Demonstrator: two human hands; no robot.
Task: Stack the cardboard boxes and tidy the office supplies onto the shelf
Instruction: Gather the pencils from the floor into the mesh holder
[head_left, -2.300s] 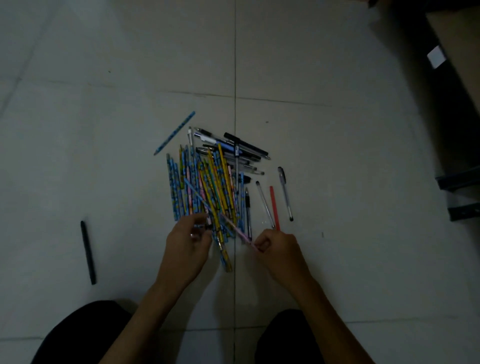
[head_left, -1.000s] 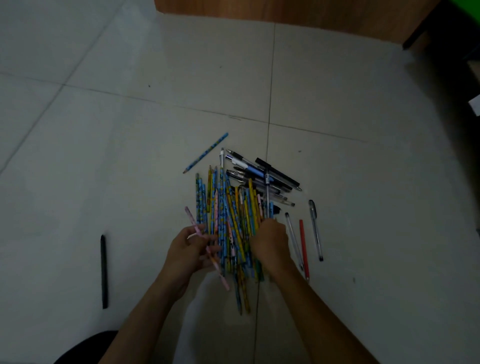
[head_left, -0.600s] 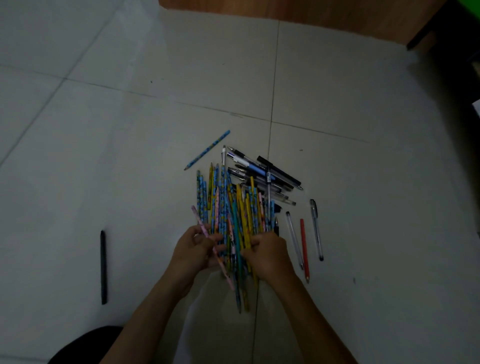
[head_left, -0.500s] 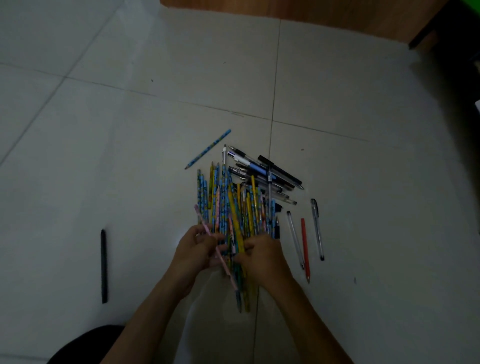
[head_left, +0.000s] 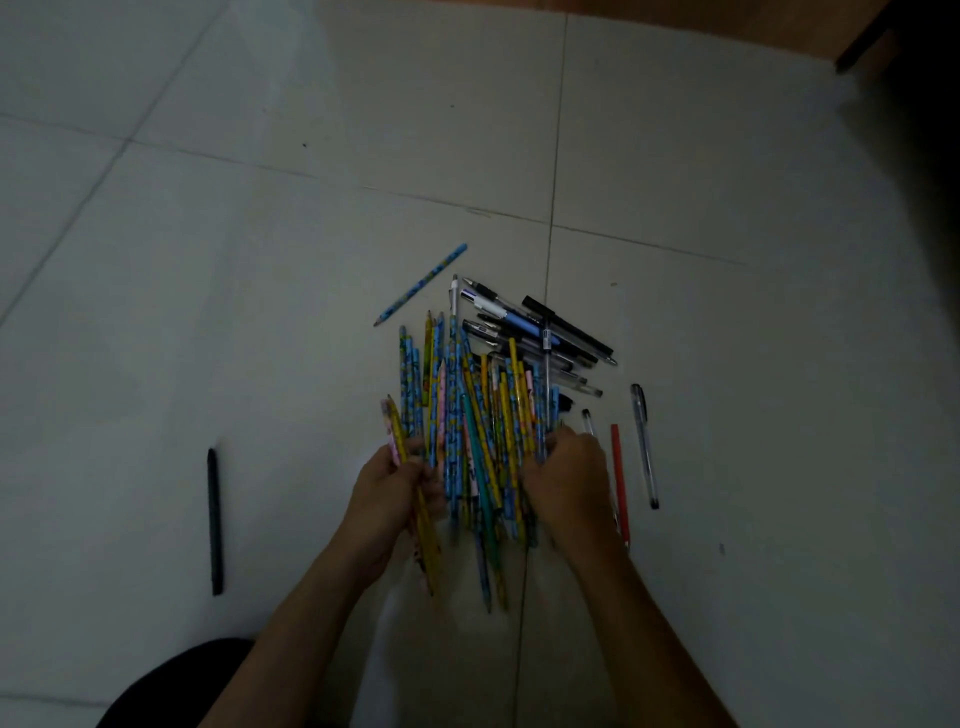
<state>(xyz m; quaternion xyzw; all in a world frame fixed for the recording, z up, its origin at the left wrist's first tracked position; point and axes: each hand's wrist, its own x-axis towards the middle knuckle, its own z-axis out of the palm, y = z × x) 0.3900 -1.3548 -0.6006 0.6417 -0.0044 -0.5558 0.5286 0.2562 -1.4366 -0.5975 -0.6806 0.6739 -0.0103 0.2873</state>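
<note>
L hand (head_left: 387, 493): fingers closed, gripping yellow patterned wooden pencil (head_left: 398, 434), just left of pile of blue/yellow patterned pencils (head_left: 483, 410) on pale tiled floor (head_left: 260, 260). R hand (head_left: 566, 478): fingers curled at pile's right edge; grip cannot be told.

Dim light falls on a pale tiled floor (head_left: 218, 270), with a wooden panel (head_left: 753, 21) along the far edge

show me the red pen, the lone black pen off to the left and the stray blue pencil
red pen (head_left: 619, 483): head view, middle of its barrel
black pen (head_left: 215, 519): head view, middle of its barrel
blue pencil (head_left: 421, 285): head view, middle of its shaft
</note>
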